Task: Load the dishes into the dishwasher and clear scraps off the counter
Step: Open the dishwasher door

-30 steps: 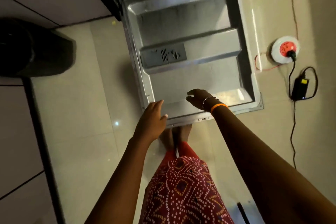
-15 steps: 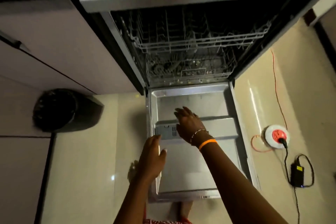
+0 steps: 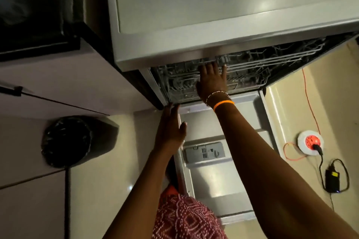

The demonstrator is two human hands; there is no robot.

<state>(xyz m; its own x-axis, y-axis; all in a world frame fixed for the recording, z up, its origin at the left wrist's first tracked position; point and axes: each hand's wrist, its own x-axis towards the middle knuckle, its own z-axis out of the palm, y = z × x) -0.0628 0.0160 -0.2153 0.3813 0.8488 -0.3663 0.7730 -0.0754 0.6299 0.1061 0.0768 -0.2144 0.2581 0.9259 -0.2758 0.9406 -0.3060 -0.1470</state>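
A: Dishwasher (image 3: 204,25), upper centre of frame: flat brushed-grey top, boxy body. Its door (image 3: 217,184) is dropped flat toward lower centre, a stamped steel panel with raised ribs and a grey plastic dispenser (image 3: 205,152) set into it.

B: Racks?

A: A wire rack (image 3: 252,72), thin grey rods, shows in the dark opening at centre right. I can make out no dishes on it.

B: Hands?

A: Right hand (image 3: 212,81), at centre, reaches into the opening with straight, spread fingers; the tips meet the upper rack's front edge. Whether they hook it I cannot tell. A beaded bracelet and an orange band sit on that wrist. Left hand (image 3: 171,130), just below and left, is flat with relaxed fingers, gripping nothing, over the door's left edge.

B: Surroundings?

A: Glossy pale floor tiles (image 3: 101,180). A round black bin (image 3: 67,140) with a crinkled liner at left. A white-and-red socket (image 3: 310,142) with a black plug at right.
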